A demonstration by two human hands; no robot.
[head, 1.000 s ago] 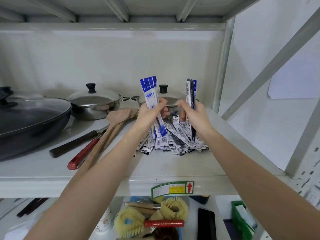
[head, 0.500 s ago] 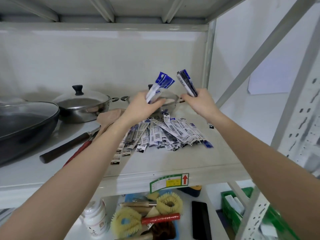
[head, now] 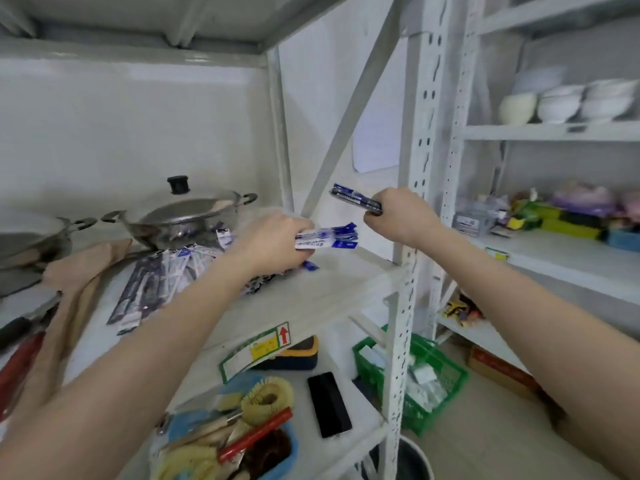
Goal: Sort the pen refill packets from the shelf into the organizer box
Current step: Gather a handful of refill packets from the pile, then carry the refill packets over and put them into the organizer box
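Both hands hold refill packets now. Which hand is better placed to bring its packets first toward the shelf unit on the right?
Probably the right hand. Its dark packets are already at the upright post, while the left hand holds its white-and-blue packets above the pile.

A lidded steel pot [head: 187,216] stands beside a tan wooden spatula [head: 74,282]. Lower down lie a black phone [head: 329,405] and a green plastic basket [head: 433,379]; white bowls [head: 568,103] sit upper right.

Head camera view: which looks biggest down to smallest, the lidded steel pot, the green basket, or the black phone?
1. Lidded steel pot
2. Green basket, close to the pot; it sits nearer, so unsure
3. Black phone, clearly smallest
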